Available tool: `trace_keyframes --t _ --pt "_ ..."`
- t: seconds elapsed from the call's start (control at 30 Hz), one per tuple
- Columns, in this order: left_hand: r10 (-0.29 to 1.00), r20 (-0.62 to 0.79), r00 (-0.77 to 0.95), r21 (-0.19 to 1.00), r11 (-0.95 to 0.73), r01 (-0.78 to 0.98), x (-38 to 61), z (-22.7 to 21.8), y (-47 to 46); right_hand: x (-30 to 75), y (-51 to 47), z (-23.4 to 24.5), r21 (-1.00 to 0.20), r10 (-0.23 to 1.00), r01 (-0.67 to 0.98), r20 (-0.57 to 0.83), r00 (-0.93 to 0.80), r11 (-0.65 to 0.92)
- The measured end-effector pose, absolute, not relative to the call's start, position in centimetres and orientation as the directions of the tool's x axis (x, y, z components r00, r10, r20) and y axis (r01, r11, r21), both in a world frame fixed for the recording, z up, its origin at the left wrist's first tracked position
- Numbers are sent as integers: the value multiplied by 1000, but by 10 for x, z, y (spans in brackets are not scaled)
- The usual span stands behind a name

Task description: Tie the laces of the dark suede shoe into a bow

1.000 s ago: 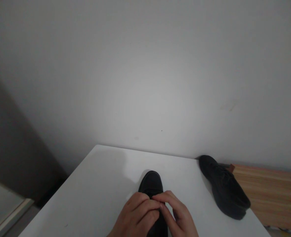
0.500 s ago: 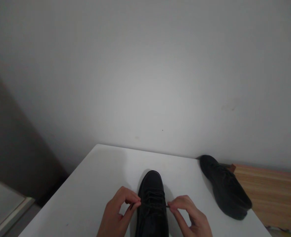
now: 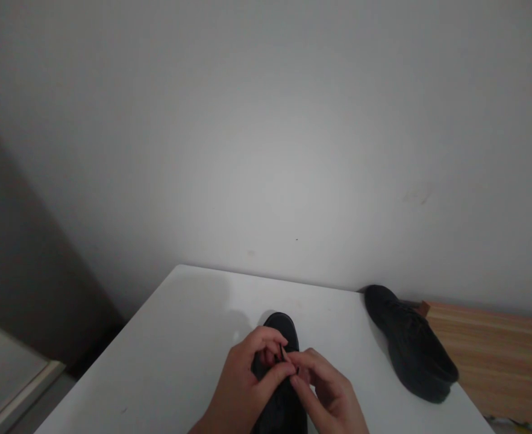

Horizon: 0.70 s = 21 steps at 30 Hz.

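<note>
A black lace-up shoe (image 3: 282,323) stands on the white table (image 3: 179,337), toe pointing away from me. Both hands meet over its laces. My left hand (image 3: 245,389) pinches a thin black lace end between thumb and forefinger. My right hand (image 3: 326,392) is closed too, its fingertips pressed on the lace right beside the left thumb. The hands hide most of the lacing and the rear of the shoe.
A second black shoe (image 3: 408,343) lies at the table's far right corner, toe toward the wall. A wooden surface (image 3: 500,355) adjoins the table on the right. A plain white wall (image 3: 266,150) rises behind. A pale surface (image 3: 3,367) sits low at the left.
Half a second ago the hands were apart, pulling lace ends out to each side of the shoe. They have come back together over the middle of the laces.
</note>
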<state>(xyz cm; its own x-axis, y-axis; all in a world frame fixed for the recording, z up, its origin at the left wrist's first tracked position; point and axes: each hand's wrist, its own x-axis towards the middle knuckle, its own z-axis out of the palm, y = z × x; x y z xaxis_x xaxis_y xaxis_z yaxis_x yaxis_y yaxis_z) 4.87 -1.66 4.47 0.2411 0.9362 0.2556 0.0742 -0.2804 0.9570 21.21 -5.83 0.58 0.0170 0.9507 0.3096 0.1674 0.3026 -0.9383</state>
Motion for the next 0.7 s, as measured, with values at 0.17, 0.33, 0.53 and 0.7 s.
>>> trace_keyframes --t 0.17,0.33,0.53,0.7 --pt "924 285 257 946 -313 79 55 41 -15 213 -53 10 -941 968 232 252 1 245" --pt "924 285 253 953 -302 29 46 25 -16 214 -53 3 -965 971 146 228 67 217" --pt "910 180 373 954 -254 160 42 18 -19 212 -53 0 -970 969 99 230 91 221" --pt "935 33 353 996 -58 61 48 21 -17 226 -52 4 -983 977 86 171 128 161"
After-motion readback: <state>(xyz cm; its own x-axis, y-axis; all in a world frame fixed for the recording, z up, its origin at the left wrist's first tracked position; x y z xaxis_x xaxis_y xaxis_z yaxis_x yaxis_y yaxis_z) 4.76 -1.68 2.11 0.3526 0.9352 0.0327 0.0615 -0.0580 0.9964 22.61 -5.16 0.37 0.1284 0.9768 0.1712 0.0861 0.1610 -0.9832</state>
